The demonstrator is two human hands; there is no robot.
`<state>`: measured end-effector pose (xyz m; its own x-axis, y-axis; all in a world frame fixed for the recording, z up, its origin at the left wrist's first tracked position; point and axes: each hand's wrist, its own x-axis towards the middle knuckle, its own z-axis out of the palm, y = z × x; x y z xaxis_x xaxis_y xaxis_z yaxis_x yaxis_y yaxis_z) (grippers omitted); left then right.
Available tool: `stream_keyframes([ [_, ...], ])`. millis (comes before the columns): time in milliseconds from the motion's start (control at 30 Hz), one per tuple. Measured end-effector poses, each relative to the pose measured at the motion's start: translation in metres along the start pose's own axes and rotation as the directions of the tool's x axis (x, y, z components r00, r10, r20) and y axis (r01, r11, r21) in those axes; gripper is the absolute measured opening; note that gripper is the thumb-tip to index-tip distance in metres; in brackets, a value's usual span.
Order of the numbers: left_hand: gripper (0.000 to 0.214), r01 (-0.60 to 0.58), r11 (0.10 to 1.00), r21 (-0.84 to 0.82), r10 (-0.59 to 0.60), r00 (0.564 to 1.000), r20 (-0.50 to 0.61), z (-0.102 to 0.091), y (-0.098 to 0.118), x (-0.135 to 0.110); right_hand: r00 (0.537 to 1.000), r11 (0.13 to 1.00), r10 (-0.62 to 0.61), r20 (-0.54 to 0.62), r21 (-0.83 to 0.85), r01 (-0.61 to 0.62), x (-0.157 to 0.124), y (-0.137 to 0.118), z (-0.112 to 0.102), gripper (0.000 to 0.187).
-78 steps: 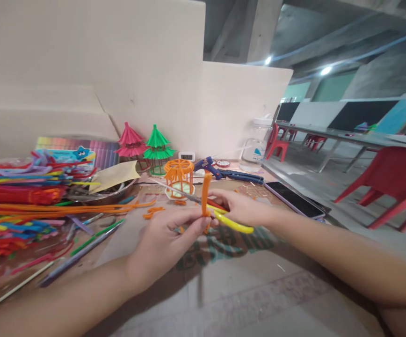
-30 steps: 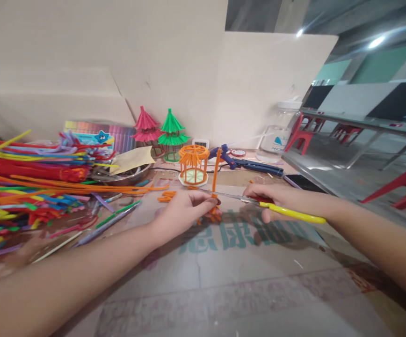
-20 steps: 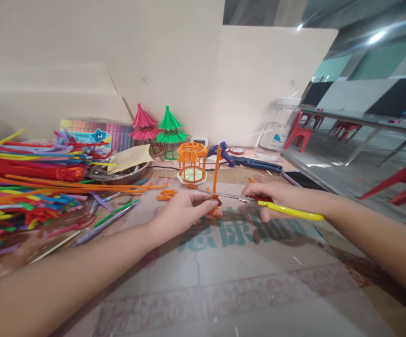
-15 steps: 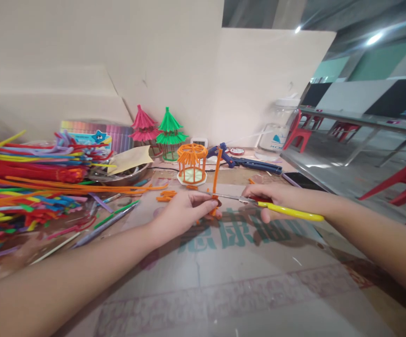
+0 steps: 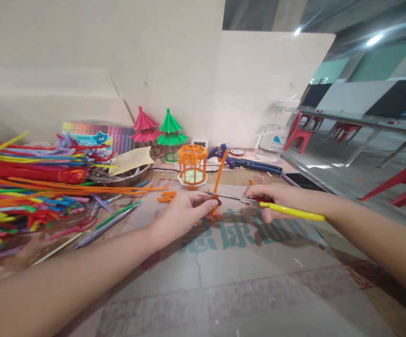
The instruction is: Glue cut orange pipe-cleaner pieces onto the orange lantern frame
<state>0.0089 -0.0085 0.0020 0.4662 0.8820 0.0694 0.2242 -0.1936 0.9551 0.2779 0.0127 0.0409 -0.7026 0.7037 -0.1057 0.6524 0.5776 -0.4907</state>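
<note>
My left hand [image 5: 192, 208] pinches an orange pipe cleaner [image 5: 221, 171], whose long end sticks up and leans right above the fingertips. My right hand [image 5: 268, 199] grips yellow-handled scissors [image 5: 292, 211], their blades lying across the pipe cleaner just above my left fingers. Short cut orange pieces [image 5: 167, 196] lie just left of my left hand. Behind my hands stands an orange pipe-cleaner pavilion [image 5: 193, 164] on a pale base, its top partly covered with short orange strips.
Bundles of coloured pipe cleaners [image 5: 31, 173] fill the left side, near a metal bowl [image 5: 133, 177]. Finished green [image 5: 172, 133] and red [image 5: 145, 126] pavilions stand at the back. A glue gun [image 5: 220, 152], a dark blue tool [image 5: 259, 165], a clear bottle [image 5: 276, 128] and a phone [image 5: 306, 181] sit behind my right hand.
The upright end of the orange pipe cleaner has tipped further to the right at the scissor blades. Both hands stay in nearly the same place.
</note>
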Motion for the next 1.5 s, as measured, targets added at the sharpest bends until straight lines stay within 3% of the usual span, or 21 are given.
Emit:
stream_keyframes([
  [367,0.029,-0.006,1.000,-0.004,0.006,1.000,-0.012,0.000,0.001,0.000,1.000,0.999,-0.017,0.011,0.040,0.017,0.000,0.003,0.002,0.053],
  [567,0.030,-0.019,1.000,0.004,0.019,1.000,0.003,-0.001,-0.002,0.000,0.997,0.997,-0.080,0.010,0.015,0.080,-0.001,0.010,0.003,0.046],
  [900,0.029,0.019,1.000,0.017,-0.020,1.000,0.011,0.000,0.000,0.001,1.000,1.000,0.016,-0.010,-0.003,-0.016,0.005,0.009,0.006,0.039],
  [1067,0.028,-0.067,0.988,0.141,0.087,0.986,-0.141,0.001,0.012,-0.006,0.989,0.989,0.097,-0.111,-0.101,-0.108,0.008,0.018,0.004,0.044],
  [1167,0.028,-0.140,0.971,0.193,0.192,0.938,-0.288,-0.004,0.018,-0.007,0.979,0.971,0.167,-0.113,-0.153,-0.183,0.008,0.003,0.013,0.048],
  [1267,0.026,-0.166,0.955,0.247,0.248,0.901,-0.355,-0.011,0.019,-0.004,0.979,0.973,0.158,-0.125,-0.150,-0.176,0.007,-0.020,0.030,0.044],
  [1400,0.027,-0.108,0.945,0.308,0.213,0.920,-0.330,-0.012,0.013,0.002,0.987,0.982,-0.011,-0.160,-0.186,-0.020,0.003,-0.039,0.043,0.041],
  [1500,0.027,-0.080,0.948,0.309,0.173,0.943,-0.286,-0.008,0.009,0.003,0.976,0.988,-0.049,-0.214,-0.154,0.016,0.005,-0.041,0.043,0.034],
])
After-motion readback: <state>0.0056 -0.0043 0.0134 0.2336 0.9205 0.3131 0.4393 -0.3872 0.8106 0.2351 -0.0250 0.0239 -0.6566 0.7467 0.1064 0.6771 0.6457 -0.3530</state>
